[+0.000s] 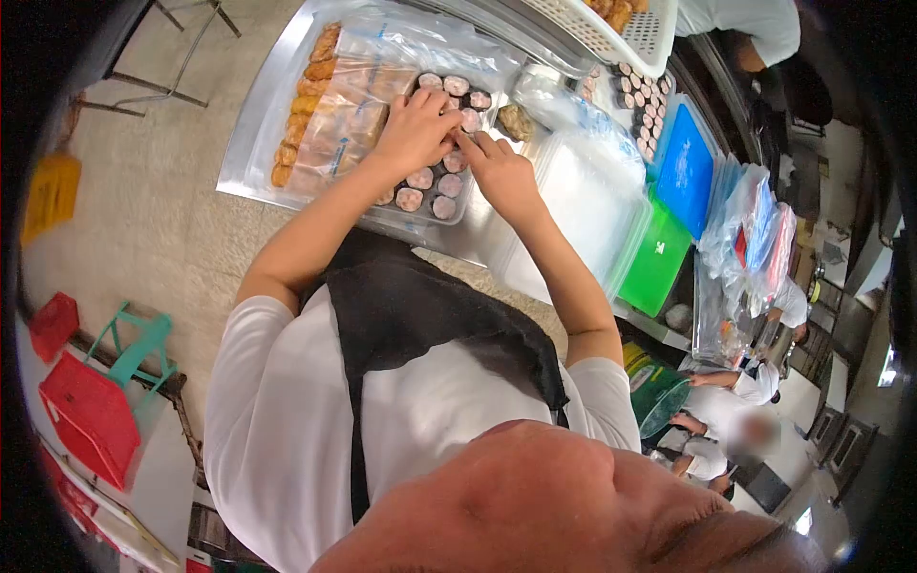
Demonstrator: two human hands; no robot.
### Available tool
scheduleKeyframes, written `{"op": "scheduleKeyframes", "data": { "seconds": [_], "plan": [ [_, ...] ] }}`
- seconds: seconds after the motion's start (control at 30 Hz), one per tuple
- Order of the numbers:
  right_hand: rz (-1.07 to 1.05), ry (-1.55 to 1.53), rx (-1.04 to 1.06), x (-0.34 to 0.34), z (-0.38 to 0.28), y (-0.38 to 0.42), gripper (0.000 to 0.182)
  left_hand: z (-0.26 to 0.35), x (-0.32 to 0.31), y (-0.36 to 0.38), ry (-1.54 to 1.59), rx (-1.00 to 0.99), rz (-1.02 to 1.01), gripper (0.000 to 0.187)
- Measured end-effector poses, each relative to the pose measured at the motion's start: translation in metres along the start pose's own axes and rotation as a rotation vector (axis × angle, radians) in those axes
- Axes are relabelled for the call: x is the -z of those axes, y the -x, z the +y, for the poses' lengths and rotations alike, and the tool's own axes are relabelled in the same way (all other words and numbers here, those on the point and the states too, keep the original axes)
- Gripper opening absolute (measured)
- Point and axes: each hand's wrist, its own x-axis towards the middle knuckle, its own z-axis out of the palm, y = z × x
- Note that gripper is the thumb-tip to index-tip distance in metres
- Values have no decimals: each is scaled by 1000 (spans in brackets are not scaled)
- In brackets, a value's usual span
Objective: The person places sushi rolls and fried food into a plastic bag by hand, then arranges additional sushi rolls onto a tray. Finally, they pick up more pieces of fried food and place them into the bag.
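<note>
My left hand point(417, 134) bends over a clear tray point(465, 205) of round, pink-filled, seaweed-wrapped rolls point(444, 207), its fingers closed together on the rows. From the right, my right hand point(499, 170) meets it, with curled fingertips touching the same spot. The fingers hide whatever is between them. Beside my left hand, clear plastic film point(349, 124) covers part of the tray. Golden-brown fried rolls point(298, 124) form a row along its left side. A brownish lump in plastic point(516, 121) sits just beyond my right hand.
Stacked clear lidded containers point(573, 215) stand to the right, beside a green board point(656, 258) and a blue board point(685, 172). A white basket point(659, 33) holds fried pieces at the top. Another person's sleeve point(755, 24) is nearby. A red stool point(91, 420) stands lower left.
</note>
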Motion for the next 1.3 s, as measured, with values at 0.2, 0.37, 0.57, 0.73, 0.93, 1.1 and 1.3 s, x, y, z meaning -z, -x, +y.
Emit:
{"op": "scheduleKeyframes", "data": {
  "seconds": [0.2,0.37,0.57,0.73,0.93,1.1,1.3],
  "plan": [
    [69,-185,-114,-14,11,7,34,1,-3,4,24,27,-48,31],
    [98,-117,-93,-16,5,4,29,0,-9,7,6,-50,74,29],
    [124,-146,-115,-16,4,3,24,1,-7,9,28,-14,51,27],
    [55,-151,-190,-8,1,-2,23,-1,-8,11,63,1,37,25],
    [86,-144,-244,-19,-1,-1,23,-2,-7,8,56,19,28,26],
    [-29,-117,-224,-13,4,-9,21,-2,-7,7,68,19,48,24],
    [-56,10,-210,-22,1,-5,17,-2,-4,6,97,23,40,26]
  ]
}}
